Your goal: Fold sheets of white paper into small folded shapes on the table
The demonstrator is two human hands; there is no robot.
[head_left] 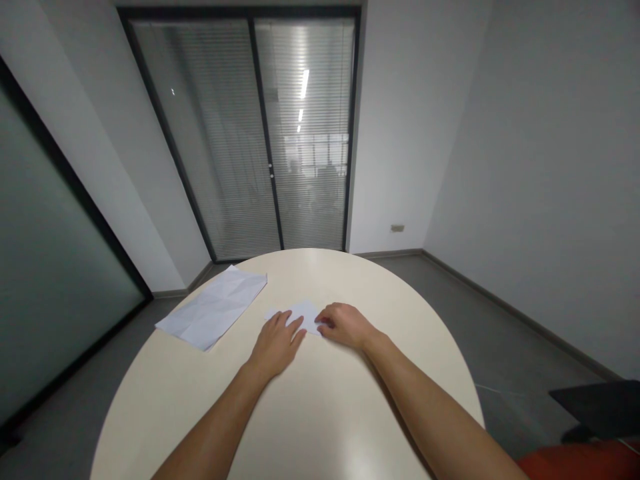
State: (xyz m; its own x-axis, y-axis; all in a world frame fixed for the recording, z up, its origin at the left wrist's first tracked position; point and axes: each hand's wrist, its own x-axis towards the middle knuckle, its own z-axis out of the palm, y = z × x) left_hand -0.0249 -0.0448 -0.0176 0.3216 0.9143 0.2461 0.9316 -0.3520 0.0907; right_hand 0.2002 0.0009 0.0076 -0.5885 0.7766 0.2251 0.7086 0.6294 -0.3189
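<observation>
Right now, 2 bare hands are working over a small white flat paper piece (pixel 306 311), which is lying on the far half of a glossy cream round table (pixel 300 420). Left hand (pixel 277 343) is resting palm down, fingers spreading loosely, clasping nothing, fingertips covering the paper's left part. Right hand (pixel 345 325) is curling inward, thumb and index finger bending at the paper's right end; can't tell if they're truly pinching it. 1 larger white creased paper sheet (pixel 215 308) is lying to the left, apart from both hands, its outer corner reaching the table rim. Behind, a dark-framed glass door (pixel 240 133) with horizontal blinds is standing. At lower right, a red object (pixel 580 461) is showing partly, cut off.
</observation>
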